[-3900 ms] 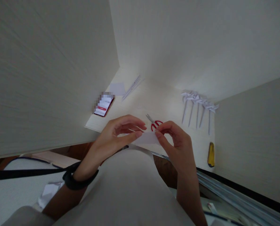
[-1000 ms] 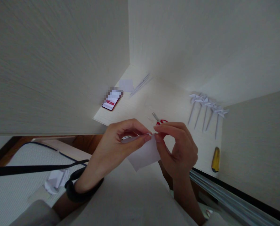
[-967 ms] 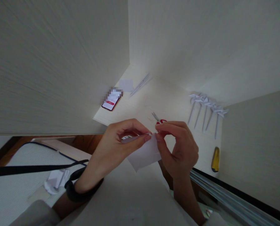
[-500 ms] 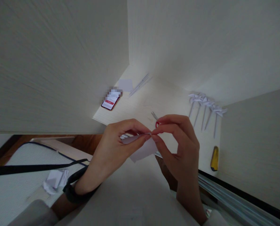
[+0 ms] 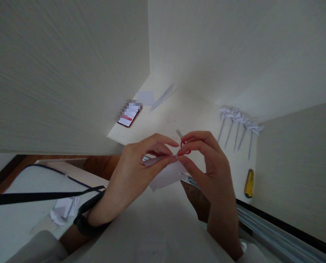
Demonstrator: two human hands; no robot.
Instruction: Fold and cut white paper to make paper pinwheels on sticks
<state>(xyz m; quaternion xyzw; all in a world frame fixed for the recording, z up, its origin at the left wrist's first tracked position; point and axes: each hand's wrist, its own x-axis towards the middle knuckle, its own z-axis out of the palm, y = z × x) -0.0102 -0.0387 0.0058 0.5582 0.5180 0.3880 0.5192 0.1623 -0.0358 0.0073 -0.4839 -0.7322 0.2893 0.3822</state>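
A small white sheet of paper [image 5: 165,176] hangs in front of my chest, pinched along its top edge by both hands. My left hand [image 5: 137,171], with a black band on its wrist, grips the edge between thumb and fingertips. My right hand [image 5: 208,168] pinches the same edge right beside it, fingertips almost touching the left ones. Red-handled scissors [image 5: 182,138] lie on the pale desk [image 5: 163,124] just beyond my fingers, partly hidden by them.
A row of several white paper pinwheels on sticks [image 5: 241,126] lies at the desk's right. A yellow utility knife [image 5: 249,183] sits near the front right edge. A phone [image 5: 128,116], a paper square [image 5: 145,98] and thin sticks [image 5: 163,96] lie at the back left. Crumpled paper [image 5: 62,210] rests lower left.
The paper went from a flat strip held at both ends to a sheet hanging from one pinched edge. In the last second my right fingers rose slightly and the sheet swung flatter.
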